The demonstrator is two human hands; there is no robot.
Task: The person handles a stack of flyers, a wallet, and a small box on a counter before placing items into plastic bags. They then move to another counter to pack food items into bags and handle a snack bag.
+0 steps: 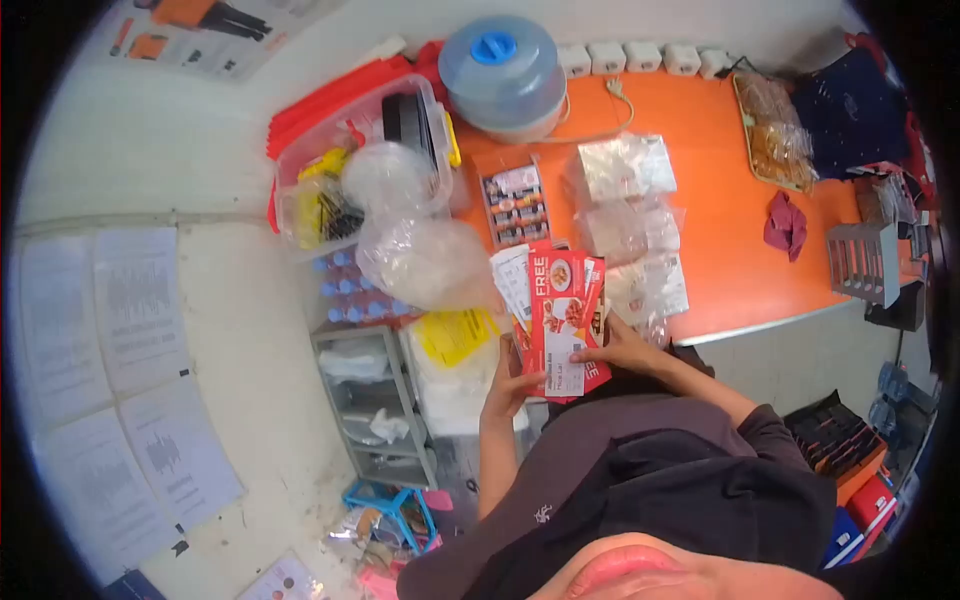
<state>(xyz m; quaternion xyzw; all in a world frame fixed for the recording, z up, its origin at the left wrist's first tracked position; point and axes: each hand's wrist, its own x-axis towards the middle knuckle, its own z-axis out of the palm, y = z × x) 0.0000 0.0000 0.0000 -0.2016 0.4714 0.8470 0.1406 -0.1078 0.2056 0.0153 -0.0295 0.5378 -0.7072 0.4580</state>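
A fanned stack of red and white flyers (562, 310) printed with "FREE" and food pictures is held up in front of my body. My left hand (507, 385) grips its lower left side, with the thumb on the front. On the right edge my right hand (625, 347) is closed around the stack, its thumb across the top flyer near a white label. White slips (512, 280) with print stick out at the upper left of the stack. Most fingers of both hands are hidden behind the flyers.
Beyond the flyers, the orange table (715, 265) bears plastic-wrapped packs (630, 220), a card tray (516, 203) and a blue-lidded round container (503, 75). To the left stand a clear bin (290, 180) with plastic bags and a grey shelf rack (345, 400). A pink cloth (785, 226) lies right.
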